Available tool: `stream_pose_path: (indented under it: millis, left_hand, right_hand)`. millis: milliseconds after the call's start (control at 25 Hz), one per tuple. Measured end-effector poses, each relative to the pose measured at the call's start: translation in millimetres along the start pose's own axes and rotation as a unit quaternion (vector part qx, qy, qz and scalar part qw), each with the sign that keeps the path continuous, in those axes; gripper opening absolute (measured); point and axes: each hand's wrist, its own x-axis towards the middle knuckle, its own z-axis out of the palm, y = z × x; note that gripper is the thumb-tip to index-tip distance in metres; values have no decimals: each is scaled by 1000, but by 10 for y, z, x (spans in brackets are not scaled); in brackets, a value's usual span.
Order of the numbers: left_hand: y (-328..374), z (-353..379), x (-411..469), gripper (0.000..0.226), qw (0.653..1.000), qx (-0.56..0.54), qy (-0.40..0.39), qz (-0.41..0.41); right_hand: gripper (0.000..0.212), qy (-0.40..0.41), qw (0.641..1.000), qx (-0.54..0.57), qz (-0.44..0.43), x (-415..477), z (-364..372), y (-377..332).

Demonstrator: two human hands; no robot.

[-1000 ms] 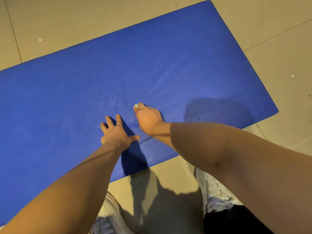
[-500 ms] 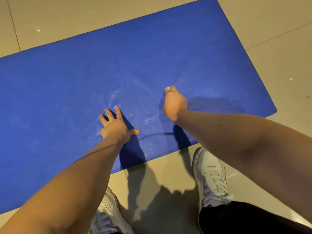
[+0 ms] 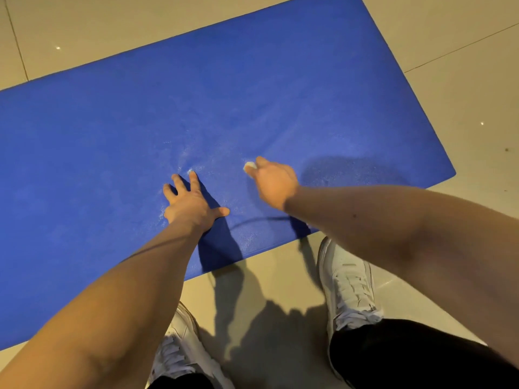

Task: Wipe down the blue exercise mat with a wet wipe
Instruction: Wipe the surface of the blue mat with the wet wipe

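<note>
Your blue mat lies on the tiled floor; your left hand rests flat on its near part, grip spread, thumb pointing right; just right of it your right hand holds a small white wipe against the mat, grip pinched round it; damp streaks glisten around both hands; your white shoes stand at the near edge.

One blue mat, one white wipe, two hands, left hand and right hand, two white shoes.
</note>
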Motion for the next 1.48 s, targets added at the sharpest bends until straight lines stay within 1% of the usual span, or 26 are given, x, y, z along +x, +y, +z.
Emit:
stream_pose_path:
  millis: [80,160,280,320,400,520,640,720,800,920,1000,1080,1200,1280,1400,1480]
  left_hand:
    - [-4,-8,-23,129,1000,-1,0,2]
    - [-6,-11,-28,129,1000,3,5,4]
    - [-9,7,-16,130,1000,6,8,3]
    - [-4,5,-11,130,1000,6,9,1]
    - [2,-1,-7,131,1000,8,11,2]
    - [-25,17,-29,128,1000,7,13,5]
    - [-50,39,-80,123,1000,-11,10,11]
    - [-55,34,-120,120,999,-33,2,11]
    - [-74,29,-174,119,999,-36,-2,9]
    - [-106,74,-302,125,999,-29,-20,15]
    - [-129,145,-390,130,999,-21,-31,17]
    - [-135,210,-425,130,999,-25,-33,20]
    - [-124,273,-388,130,999,-26,-24,15]
    - [-117,304,-366,130,999,-23,-18,14]
    - [-110,308,-363,131,1000,-21,-17,12]
    - [-107,292,-367,132,1000,-23,-17,10]
  right_hand:
    - [39,-4,998,-36,56,-48,-95,312]
    - [40,-4,992,-33,121,-68,-158,445]
    - [32,-14,988,-3,156,-76,-106,136]
    - [30,-13,987,28,155,-84,-48,-22]
    - [31,-17,990,70,123,-126,109,-369]
    - [36,-38,996,47,59,-184,301,-701]
    - [36,-29,999,36,-6,-225,213,-599]
    - [39,-18,1000,20,-12,-278,107,-357]
    - [47,-9,1000,-11,26,-321,48,-73]
    - [56,-17,993,-46,105,-386,13,321]
    - [53,-9,987,-28,158,-394,3,383]
    - [46,-2,985,-8,172,-398,50,183]
    - [36,-15,991,45,123,-430,313,-372]
    - [34,-28,995,41,85,-461,428,-634]
    - [34,-30,998,34,32,-512,302,-578]
    - [38,-23,999,25,26,-563,186,-380]
